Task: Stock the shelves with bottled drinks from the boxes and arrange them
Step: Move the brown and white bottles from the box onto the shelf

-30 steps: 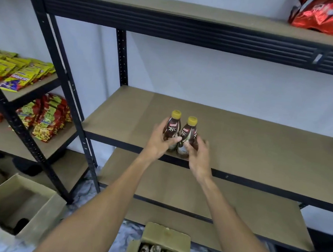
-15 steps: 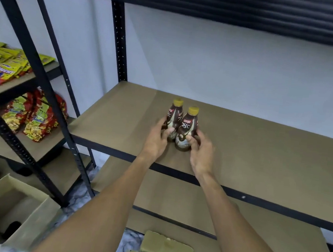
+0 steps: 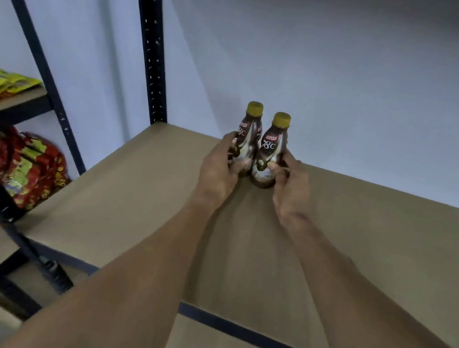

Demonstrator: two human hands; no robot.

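Gripping left bottle (image 3: pixel 246 140) with left hand (image 3: pixel 218 172), fingers curled round lower body. Holding right bottle (image 3: pixel 270 152) with right hand (image 3: pixel 291 193), thumb and fingers round base. Both upright, yellow-capped, touching side by side, far back on brown shelf (image 3: pixel 134 206) near white wall (image 3: pixel 345 86). At left, on neighbouring rack: red and yellow snack packets (image 3: pixel 25 169).

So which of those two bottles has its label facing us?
The right Kopiko bottle, in the right hand: its brand name and 78°C face the camera. The left Kopiko bottle, in the left hand, is turned aside.
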